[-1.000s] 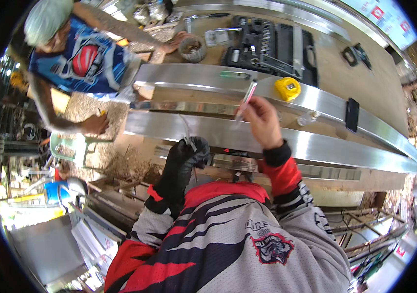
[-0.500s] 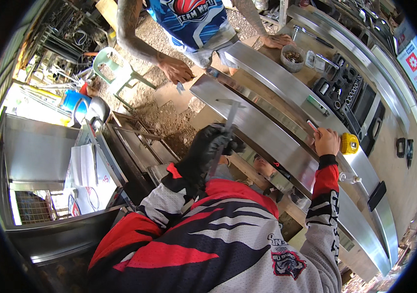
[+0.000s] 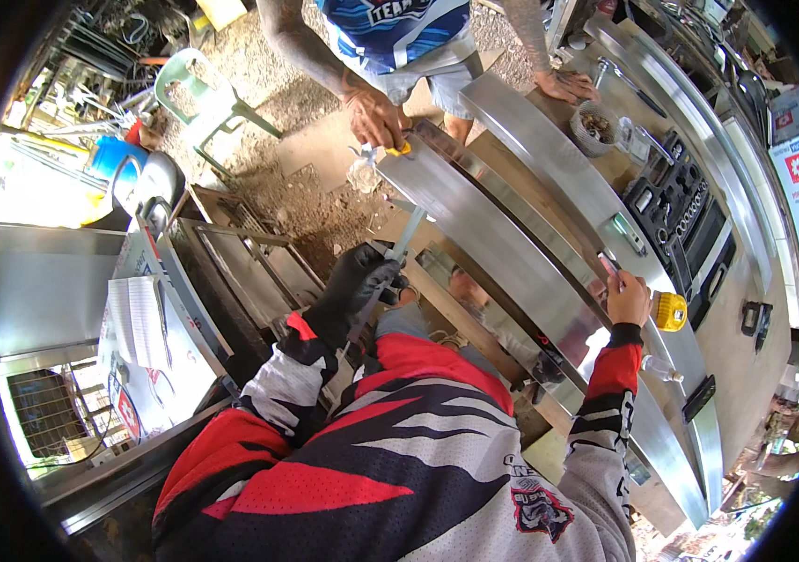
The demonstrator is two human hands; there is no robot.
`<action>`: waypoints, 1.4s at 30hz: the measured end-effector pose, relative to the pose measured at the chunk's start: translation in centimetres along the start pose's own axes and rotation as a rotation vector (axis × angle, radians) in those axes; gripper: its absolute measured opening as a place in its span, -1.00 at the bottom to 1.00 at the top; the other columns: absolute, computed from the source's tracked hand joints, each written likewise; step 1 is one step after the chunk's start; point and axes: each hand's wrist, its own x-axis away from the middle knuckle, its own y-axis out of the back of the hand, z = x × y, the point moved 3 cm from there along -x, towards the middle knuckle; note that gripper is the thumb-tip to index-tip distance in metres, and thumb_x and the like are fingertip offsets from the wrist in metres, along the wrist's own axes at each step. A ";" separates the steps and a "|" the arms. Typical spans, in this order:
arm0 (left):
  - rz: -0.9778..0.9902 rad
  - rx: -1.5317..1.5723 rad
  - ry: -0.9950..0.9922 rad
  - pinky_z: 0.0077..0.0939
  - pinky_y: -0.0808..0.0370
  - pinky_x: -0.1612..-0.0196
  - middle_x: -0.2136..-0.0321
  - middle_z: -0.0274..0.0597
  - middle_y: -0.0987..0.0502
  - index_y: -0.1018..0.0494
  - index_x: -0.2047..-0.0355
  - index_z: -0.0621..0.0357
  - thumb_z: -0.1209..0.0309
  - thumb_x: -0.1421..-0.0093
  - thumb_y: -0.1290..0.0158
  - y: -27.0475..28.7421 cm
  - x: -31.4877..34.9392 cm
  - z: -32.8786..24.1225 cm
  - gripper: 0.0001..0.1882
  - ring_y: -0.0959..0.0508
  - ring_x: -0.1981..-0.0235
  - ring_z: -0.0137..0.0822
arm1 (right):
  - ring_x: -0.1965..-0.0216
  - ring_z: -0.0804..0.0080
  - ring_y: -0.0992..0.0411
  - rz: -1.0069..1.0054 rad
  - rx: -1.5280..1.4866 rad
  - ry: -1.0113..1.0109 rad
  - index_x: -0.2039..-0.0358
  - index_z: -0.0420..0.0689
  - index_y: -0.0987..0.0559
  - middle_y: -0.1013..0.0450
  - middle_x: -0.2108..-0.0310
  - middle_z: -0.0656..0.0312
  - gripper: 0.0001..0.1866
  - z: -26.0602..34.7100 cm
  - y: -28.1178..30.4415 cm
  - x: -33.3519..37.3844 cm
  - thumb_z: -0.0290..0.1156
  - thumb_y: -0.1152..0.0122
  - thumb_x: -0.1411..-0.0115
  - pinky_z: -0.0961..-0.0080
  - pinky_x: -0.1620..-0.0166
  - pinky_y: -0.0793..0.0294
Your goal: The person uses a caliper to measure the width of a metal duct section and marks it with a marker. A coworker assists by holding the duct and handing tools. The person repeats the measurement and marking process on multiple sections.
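My left hand, in a black glove, is closed around a metal caliper that points up and away from me, its jaws near the far left end of a long brushed-steel bar. The jaws look apart from the bar. In my bare right hand is a slim pen or marker, reddish and pale, gripped between the fingers. That hand rests by the steel pieces at the right. Close beside it sits a yellow tape measure. Across the bar, a co-worker's hand holds a small yellow thing at its far end.
The co-worker's other hand leans on the table near a basket of small parts. A black socket set, a green-edged level-like tool and a phone lie right. A green chair and notebook are left.
The co-worker's hand has moved to the bar's far end, where a yellow thing now shows in it. My left hand and the caliper have shifted slightly left and down in view.
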 end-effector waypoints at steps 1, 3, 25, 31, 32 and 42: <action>0.014 0.018 0.001 -0.50 -0.55 0.42 0.42 -0.26 -0.58 -0.50 0.14 0.15 0.31 -0.28 -0.15 1.1 -0.5 -0.2 -0.78 -0.61 0.42 -0.41 | 0.05 0.07 -0.46 -0.015 0.036 -0.013 0.15 0.11 -0.67 -0.55 0.21 0.17 -0.69 0.7 0.4 0.1 -0.11 -0.31 -0.11 0.15 -0.02 -0.40; 0.010 0.060 0.008 -0.52 -0.53 0.44 0.45 -0.27 -0.57 -0.49 0.15 0.16 0.29 -0.28 -0.14 3.0 -1.8 -0.3 -0.77 -0.60 0.44 -0.41 | 0.06 0.04 -0.47 -0.112 -0.015 0.023 0.12 0.05 -0.66 -0.54 0.12 0.14 -0.67 3.3 1.5 0.4 -0.17 -0.34 -0.10 0.13 0.00 -0.43; 0.082 0.090 0.236 -0.62 -0.45 0.56 0.51 -0.31 -0.52 -0.47 0.14 0.26 0.42 -0.27 -0.14 11.1 -14.5 -1.7 -0.79 -0.53 0.57 -0.51 | 0.04 0.34 -0.51 0.113 -1.142 0.463 -0.36 -0.13 -0.28 -0.13 -0.40 0.01 -0.28 40.2 0.6 -9.0 -0.66 -0.21 -0.17 0.53 0.10 -0.53; 0.074 -0.034 0.410 -0.62 -0.46 0.55 0.51 -0.30 -0.53 -0.45 0.13 0.25 0.46 -0.24 -0.12 10.7 -16.4 -3.3 -0.78 -0.54 0.56 -0.51 | 0.21 0.48 -0.51 0.251 -1.183 0.288 -0.28 -0.36 -0.31 -0.27 -0.30 -0.09 -0.38 36.5 -2.7 -4.8 -0.71 -0.15 -0.18 0.61 0.16 -0.51; 0.053 -0.040 0.387 -0.62 -0.45 0.56 0.50 -0.29 -0.52 -0.44 0.12 0.26 0.47 -0.24 -0.12 10.6 -16.6 -3.7 -0.78 -0.52 0.57 -0.51 | 0.21 0.46 -0.51 0.248 -1.160 0.309 -0.27 -0.37 -0.31 -0.28 -0.29 -0.11 -0.38 36.1 -2.7 -4.6 -0.72 -0.15 -0.17 0.59 0.14 -0.51; -0.087 -0.068 0.442 -0.63 -0.46 0.59 0.44 -0.20 -0.47 -0.34 0.06 0.28 0.52 -0.18 -0.14 9.9 -16.9 -4.8 -0.66 -0.51 0.55 -0.48 | -0.03 -0.02 -0.50 0.248 -1.211 0.412 -0.22 -0.43 -0.34 -0.33 -0.20 -0.19 -0.42 35.8 -3.3 -4.8 -0.77 -0.08 -0.12 0.40 0.03 -0.52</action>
